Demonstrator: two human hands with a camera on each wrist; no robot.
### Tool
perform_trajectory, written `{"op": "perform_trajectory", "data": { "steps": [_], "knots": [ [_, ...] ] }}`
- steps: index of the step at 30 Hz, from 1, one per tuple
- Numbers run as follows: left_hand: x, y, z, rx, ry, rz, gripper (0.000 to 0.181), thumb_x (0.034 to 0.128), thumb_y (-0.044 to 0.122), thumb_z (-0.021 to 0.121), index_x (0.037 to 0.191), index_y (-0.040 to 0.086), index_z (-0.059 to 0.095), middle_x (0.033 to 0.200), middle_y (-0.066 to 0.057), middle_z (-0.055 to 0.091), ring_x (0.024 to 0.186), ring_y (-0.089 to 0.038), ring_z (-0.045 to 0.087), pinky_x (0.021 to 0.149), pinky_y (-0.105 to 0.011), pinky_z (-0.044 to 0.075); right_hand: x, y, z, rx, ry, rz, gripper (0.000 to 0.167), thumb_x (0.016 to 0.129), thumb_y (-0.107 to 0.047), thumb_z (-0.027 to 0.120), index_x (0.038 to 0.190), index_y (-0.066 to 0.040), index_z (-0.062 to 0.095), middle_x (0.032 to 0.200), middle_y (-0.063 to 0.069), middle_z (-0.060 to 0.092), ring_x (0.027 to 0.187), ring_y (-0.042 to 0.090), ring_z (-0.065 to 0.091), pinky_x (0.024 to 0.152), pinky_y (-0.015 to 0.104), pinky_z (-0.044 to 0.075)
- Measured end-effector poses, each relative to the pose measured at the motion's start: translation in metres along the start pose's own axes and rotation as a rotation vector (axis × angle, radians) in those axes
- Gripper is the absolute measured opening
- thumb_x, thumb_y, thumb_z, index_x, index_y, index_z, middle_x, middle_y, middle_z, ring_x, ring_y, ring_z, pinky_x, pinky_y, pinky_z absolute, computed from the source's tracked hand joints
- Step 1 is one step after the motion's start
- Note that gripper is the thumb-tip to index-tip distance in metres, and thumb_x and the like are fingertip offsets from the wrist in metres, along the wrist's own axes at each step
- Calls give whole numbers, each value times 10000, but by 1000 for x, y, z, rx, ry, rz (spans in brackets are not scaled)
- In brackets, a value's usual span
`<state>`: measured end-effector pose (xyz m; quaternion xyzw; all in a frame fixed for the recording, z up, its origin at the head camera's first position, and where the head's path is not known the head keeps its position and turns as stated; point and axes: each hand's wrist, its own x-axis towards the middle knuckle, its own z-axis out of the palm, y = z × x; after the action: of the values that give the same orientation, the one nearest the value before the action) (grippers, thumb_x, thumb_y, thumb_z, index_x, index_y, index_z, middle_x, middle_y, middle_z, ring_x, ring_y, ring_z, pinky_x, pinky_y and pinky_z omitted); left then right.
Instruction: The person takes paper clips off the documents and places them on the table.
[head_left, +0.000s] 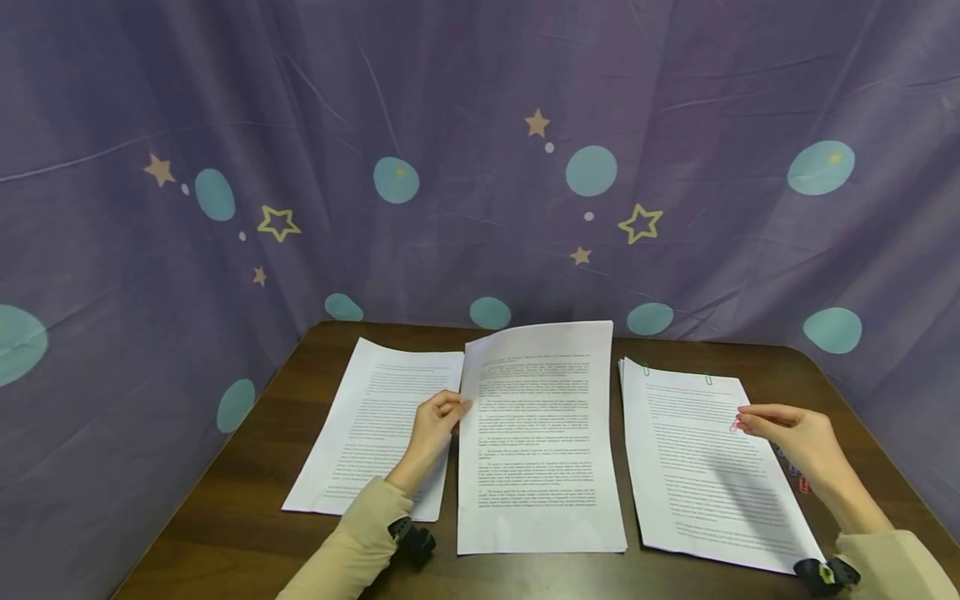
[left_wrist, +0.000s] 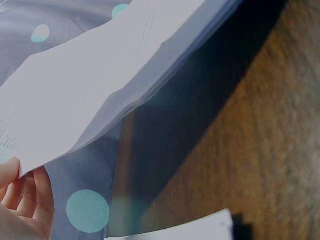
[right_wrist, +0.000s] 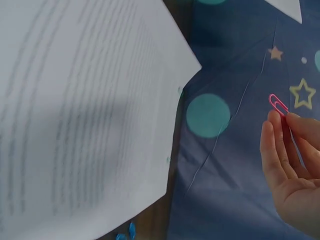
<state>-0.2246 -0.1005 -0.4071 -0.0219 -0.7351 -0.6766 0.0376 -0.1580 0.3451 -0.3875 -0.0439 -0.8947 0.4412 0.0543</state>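
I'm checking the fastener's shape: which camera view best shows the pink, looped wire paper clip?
The right wrist view: the pink, looped wire paper clip, pinched by the right hand, shows its loops clearly against the patterned bluish cloth backdrop. The head view shows it tiny and indistinct; the left wrist view does not show it.

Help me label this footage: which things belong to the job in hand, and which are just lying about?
Probably the job: middle papers, held by left hand; pink paperclip, pinched by right hand.

Seemingly just lying by: left papers; right papers with green clips; loose paperclips.
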Motion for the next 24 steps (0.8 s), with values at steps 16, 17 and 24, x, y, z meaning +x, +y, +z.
{"op": "perform_trajectory", "data": {
  "steps": [16,17,24],
  "knots": [
    [-1,0,0,2,-2,-3,120,807,-35,572,865,-139,554,642,-66,606,497,-69,437,478,-162,371,-16,46,-29,184,-112,76,305,882,-247,545,1050,-2,614,844,-64,677,771,-17,607,892,654,140],
    [-1,0,0,1,0,-5,120,807,-35,572,865,-139,554,641,-63,605,496,-69,437,477,-162,370,-17,49,-30,206,-117,81,315,883,-236,543,1052,23,603,836,-65,677,763,-26,602,863,690,95],
    [-1,0,-1,9,-4,-6,119,810,-29,572,867,-133,559,652,-74,613,517,-108,452,482,-164,380,-23,67,-38,173,-119,112,364,893,-232,528,1049,95,560,806,-58,679,723,-64,579,830,723,55]
  ]
}}
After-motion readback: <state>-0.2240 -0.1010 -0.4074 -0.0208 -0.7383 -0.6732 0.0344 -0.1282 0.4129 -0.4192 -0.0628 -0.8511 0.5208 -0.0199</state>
